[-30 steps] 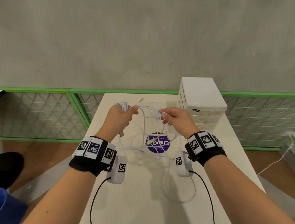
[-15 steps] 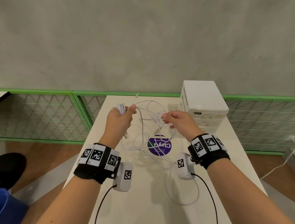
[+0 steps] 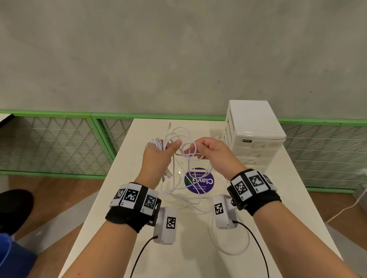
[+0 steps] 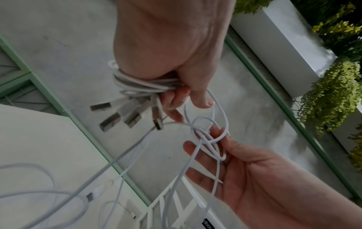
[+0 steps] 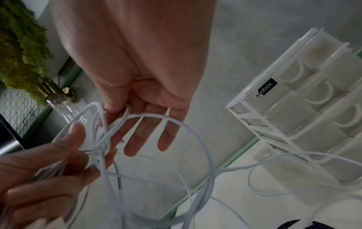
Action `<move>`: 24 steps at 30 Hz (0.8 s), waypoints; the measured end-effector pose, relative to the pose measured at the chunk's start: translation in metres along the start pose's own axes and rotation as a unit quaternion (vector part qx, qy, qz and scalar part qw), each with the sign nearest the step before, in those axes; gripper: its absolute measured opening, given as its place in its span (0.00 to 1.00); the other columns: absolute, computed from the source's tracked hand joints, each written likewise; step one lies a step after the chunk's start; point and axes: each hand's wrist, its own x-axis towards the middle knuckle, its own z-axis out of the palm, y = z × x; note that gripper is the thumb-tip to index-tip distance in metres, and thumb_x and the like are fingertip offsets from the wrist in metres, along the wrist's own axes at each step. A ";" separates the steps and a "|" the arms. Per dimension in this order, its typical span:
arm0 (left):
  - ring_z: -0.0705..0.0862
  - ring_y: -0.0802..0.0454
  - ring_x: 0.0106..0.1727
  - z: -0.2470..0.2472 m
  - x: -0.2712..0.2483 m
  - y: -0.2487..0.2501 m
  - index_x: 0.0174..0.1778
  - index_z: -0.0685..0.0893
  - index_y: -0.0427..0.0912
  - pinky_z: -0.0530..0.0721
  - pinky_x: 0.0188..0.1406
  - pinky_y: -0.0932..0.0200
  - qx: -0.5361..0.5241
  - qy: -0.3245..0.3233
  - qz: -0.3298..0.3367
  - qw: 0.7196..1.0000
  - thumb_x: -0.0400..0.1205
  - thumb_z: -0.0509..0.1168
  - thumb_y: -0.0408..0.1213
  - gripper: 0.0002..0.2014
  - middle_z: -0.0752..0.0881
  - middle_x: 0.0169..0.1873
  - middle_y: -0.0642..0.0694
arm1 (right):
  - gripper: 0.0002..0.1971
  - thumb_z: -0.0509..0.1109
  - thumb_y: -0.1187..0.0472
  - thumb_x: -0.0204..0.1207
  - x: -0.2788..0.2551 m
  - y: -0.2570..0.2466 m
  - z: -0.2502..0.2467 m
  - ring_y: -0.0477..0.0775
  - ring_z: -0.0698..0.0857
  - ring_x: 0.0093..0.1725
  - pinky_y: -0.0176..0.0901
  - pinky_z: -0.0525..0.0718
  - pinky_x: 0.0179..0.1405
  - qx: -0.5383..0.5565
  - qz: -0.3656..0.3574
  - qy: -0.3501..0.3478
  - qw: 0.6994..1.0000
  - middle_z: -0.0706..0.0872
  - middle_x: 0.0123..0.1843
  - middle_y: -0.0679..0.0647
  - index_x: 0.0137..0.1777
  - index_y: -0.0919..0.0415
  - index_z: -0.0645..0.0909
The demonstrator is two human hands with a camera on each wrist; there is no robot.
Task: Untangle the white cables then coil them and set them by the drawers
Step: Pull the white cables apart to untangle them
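Observation:
Several tangled white cables (image 3: 186, 151) hang between my two hands above the white table (image 3: 123, 215). My left hand (image 3: 159, 158) grips a wound bundle of them, and several USB plugs (image 4: 125, 114) stick out below its fist (image 4: 176, 65). My right hand (image 3: 210, 153) pinches a knotted loop (image 4: 205, 137) close to the left thumb, its other fingers (image 5: 149, 136) nearly straight. Loose lengths trail down onto the table (image 3: 231, 249). The white drawer unit (image 3: 254, 135) stands at the table's back right, just right of my right hand.
A round purple sticker (image 3: 199, 183) lies on the table under the cables. A green wire fence (image 3: 52, 142) runs along the grey wall behind. On the floor at the left sit a blue object (image 3: 9, 262) and a black one (image 3: 11, 207). Another white cord (image 3: 349, 207) lies on the floor at the right.
My hands have drawn closer together, the right moving left toward the left thumb. The cables between them now form a small knotted loop instead of wide strands.

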 end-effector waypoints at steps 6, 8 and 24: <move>0.63 0.54 0.12 0.000 0.000 -0.003 0.29 0.89 0.40 0.60 0.17 0.65 -0.021 0.016 0.001 1.000 0.75 0.74 0.42 0.12 0.68 0.21 0.42 | 0.11 0.62 0.63 0.82 0.001 0.004 -0.002 0.46 0.86 0.46 0.38 0.80 0.55 -0.044 0.009 0.049 0.998 0.89 0.44 0.52 0.44 0.60 0.85; 0.61 0.54 0.14 0.000 0.000 -0.005 0.37 0.90 0.33 0.60 0.18 0.65 -0.020 0.010 0.004 1.000 0.76 0.74 0.42 0.13 0.66 0.20 0.43 | 0.10 0.63 0.60 0.82 0.000 0.003 -0.004 0.48 0.83 0.47 0.40 0.77 0.54 -0.051 0.006 0.080 0.995 0.88 0.44 0.53 0.42 0.54 0.86; 0.75 0.57 0.19 -0.003 -0.007 -0.011 0.41 0.84 0.25 0.74 0.11 0.64 0.124 -0.055 0.049 0.990 0.73 0.76 0.39 0.17 0.81 0.25 0.44 | 0.09 0.66 0.59 0.80 0.002 0.001 -0.027 0.45 0.81 0.28 0.34 0.82 0.35 -0.012 0.006 0.206 0.978 0.84 0.34 0.48 0.41 0.51 0.85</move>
